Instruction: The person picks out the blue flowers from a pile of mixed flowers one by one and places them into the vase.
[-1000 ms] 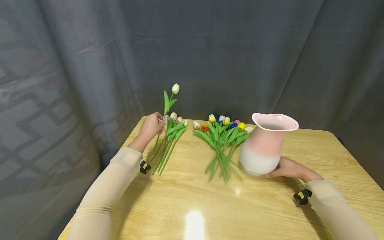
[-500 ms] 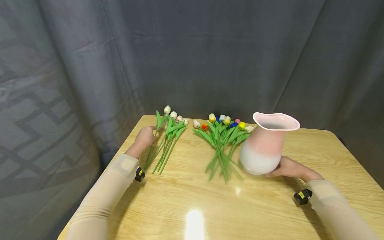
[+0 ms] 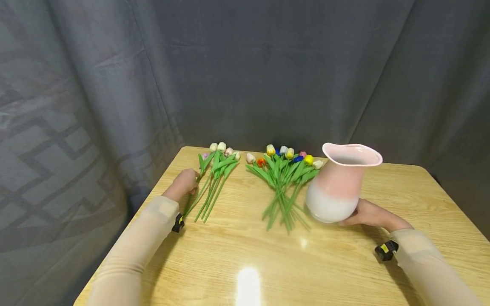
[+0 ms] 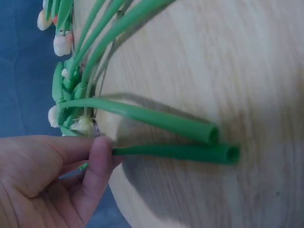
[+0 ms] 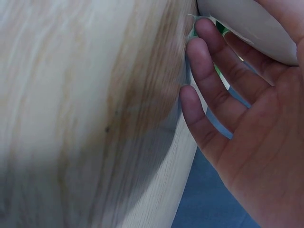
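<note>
Your left hand point(image 3: 185, 181) pinches an artificial tulip's green stem point(image 4: 178, 154) between thumb and finger, low over the far left of the wood-grain table point(image 3: 229, 263). Its cut end lies right beside a neighboring stem point(image 4: 156, 122); which blossom it carries is hard to tell. A light pinch should serve best, with the stem moved alone so that its neighbor is not dragged and the leaves do not snag. At right, your right hand point(image 3: 367, 213), fingers relaxed, rests against the lower wall of the pink-and-white vase point(image 3: 337, 191); a steady palm there should guard against a tip toward the mixed tulips point(image 3: 283, 178) just beside it. No brand or label can be read; the yellow marks on your black wrist cameras point(image 3: 386, 250) are too small to make out.
</note>
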The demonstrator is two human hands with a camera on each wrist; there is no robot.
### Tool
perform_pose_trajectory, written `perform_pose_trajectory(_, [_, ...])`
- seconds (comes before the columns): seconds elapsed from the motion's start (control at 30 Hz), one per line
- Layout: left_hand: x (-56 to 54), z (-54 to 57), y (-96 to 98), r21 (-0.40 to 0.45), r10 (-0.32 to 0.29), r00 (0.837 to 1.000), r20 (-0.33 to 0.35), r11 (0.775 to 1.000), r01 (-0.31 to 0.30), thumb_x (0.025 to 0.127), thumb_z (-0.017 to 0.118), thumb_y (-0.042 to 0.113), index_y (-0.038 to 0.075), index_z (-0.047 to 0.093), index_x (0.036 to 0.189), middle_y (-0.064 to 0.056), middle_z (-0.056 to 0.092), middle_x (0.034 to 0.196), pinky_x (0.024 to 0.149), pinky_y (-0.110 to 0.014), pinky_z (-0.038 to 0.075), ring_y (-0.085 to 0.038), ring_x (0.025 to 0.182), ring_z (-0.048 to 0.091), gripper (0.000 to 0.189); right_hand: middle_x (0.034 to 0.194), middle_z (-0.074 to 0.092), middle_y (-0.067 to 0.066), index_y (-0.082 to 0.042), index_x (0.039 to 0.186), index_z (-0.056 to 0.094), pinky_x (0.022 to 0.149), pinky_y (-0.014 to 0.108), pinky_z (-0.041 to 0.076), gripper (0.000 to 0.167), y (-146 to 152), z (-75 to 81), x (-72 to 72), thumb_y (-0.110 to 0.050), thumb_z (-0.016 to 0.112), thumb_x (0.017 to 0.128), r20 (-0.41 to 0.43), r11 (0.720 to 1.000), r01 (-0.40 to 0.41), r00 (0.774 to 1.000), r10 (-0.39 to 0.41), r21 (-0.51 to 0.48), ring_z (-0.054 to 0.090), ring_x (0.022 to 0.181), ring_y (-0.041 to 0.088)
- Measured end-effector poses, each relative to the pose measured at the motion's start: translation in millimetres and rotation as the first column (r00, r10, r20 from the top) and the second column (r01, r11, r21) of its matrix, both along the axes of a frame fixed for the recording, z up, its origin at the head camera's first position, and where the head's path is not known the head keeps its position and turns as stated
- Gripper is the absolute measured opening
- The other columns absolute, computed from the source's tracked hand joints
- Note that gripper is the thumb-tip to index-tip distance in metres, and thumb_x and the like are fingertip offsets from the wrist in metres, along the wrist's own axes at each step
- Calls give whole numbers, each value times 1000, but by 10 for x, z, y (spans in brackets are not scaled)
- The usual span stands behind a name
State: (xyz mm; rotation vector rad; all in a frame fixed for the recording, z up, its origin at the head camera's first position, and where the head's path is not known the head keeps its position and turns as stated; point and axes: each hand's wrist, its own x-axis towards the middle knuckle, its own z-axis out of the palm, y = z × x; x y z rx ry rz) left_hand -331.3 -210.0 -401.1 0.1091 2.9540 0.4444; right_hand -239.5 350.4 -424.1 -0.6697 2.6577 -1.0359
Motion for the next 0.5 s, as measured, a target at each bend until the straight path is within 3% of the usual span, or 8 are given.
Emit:
perform_pose_trajectory(0.17, [-5,15,9,-29,3,999,37,1000,-2,84,58,-5,-5,52,135,-13,68,69,44,-18,42,-5,39,47,51,124,58,21,4,134,42,85,21,48,75,-15,11,4,-21,83,76,-3,1000,2,1000,-2,7,55,100,-2])
perform_pose_trajectory(0.3, [-27,117,25,-86,22,993,113,996,-12,89,61,7,-2,66,112,-8,63,64,49,-26,45,-10,42,48,25,125,57,21,4,134,42,85,21,48,75,-19,16,3,-21,83,76,-3,1000,-5,1000,5,2,54,100,-2])
perform_pose_trajectory(0.37, [-46,190,40,-116,56,991,123,992,-42,92,59,16,3,66,100,-6,60,66,55,-32,45,-15,51,52,17,125,57,20,3,134,42,85,21,48,74,-19,14,0,-21,82,76,0,1000,-11,1000,11,-1,54,100,-2])
perform_pose_trajectory(0.5, [-97,382,134,-79,85,996,38,994,-82,98,46,33,10,61,124,-17,67,98,65,-43,49,-31,82,63,38,124,57,20,4,133,42,83,20,49,73,-12,11,-2,-19,82,76,1,1000,-17,1000,17,-21,54,99,-2])
